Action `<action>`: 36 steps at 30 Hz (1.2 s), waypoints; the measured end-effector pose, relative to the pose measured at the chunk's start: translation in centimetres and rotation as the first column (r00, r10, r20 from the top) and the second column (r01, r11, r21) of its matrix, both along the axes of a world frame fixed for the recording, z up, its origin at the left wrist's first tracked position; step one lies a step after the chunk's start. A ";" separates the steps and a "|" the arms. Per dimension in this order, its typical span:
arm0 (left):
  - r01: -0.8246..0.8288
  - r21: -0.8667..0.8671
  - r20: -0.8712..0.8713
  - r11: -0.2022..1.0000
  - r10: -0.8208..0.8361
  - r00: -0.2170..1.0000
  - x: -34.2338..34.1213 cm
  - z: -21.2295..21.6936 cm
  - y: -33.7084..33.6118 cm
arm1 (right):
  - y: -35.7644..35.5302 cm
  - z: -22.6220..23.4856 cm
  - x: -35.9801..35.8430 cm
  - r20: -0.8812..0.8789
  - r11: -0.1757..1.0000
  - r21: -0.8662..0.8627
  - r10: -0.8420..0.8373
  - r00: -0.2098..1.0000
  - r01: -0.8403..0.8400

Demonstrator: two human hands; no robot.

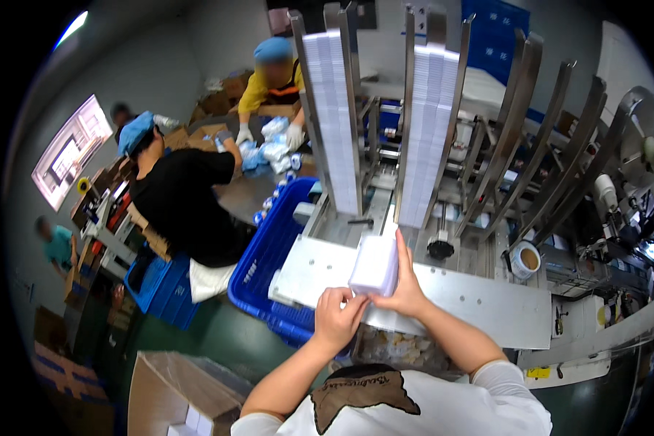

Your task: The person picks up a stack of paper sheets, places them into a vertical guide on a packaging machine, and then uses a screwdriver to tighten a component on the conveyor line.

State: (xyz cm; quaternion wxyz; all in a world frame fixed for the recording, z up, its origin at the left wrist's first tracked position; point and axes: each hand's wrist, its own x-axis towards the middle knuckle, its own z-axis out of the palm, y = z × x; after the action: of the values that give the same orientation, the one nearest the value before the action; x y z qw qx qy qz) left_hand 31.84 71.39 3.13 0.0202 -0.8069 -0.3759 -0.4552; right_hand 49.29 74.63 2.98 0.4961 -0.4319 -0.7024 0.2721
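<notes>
The white stack [374,265] stood on the metal bench [479,294], its near end tipped toward the person. The right hand [405,291] came in from about 4 o'clock, its grip clamped on the stack, with the fingers up along the right side and the thumb at the near bottom edge. The left hand [336,317] lay at 7 o'clock, its fingers curled and drawn together at the near left corner. It touched there, but whether this grip pinched the stack or only pressed on it, I could not tell.

The step in hand looked like evening up the stack's edges. The next move seemed to call for a firm hold from both sides, the sheets kept flush, and a level lift toward the metal uprights.

Between those uprights, two tall columns rose beyond the stack: the left column [334,120] near 11 o'clock and the right column [430,131] near 1 o'clock. A black knob [440,249] sat close to 3 o'clock, a blue crate [258,305] toward 9 o'clock.
</notes>
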 end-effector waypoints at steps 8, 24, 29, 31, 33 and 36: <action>0.405 -0.161 0.060 0.900 -0.401 0.914 -0.8 -3.3 2.3 | 5.2 6.2 -0.6 -0.895 0.918 -0.201 -0.030 0.446 -0.343; 0.144 -0.221 0.082 0.965 -0.129 0.988 -8.5 -9.4 9.7 | 20.2 40.0 6.4 -0.002 0.001 0.983 -1.000 0.016 0.182; 0.180 -0.273 0.088 0.945 -0.161 0.983 -7.6 -9.3 10.0 | 19.9 36.0 7.6 0.340 0.327 0.938 -0.931 -0.133 0.111; 0.169 -0.266 0.081 0.949 -0.152 0.985 -7.9 -9.0 10.0 | 19.3 34.8 7.4 0.487 0.469 0.867 -0.869 -0.090 0.170; 0.158 -0.264 0.068 0.951 -0.145 0.987 -8.0 -8.9 9.8 | 18.2 34.6 7.3 0.570 0.550 0.818 -0.814 -0.110 0.167; 0.149 -0.265 0.069 0.953 -0.136 0.988 -8.1 -9.0 9.7 | 17.3 37.6 7.0 0.790 0.768 0.548 -0.606 0.099 0.332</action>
State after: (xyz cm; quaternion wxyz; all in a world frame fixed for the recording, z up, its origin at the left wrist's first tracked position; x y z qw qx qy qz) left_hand 23.78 81.05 -5.84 -0.1321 -0.8154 -0.3755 -0.4202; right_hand 56.30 91.95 40.57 0.0861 -0.6440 -0.7003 -0.2959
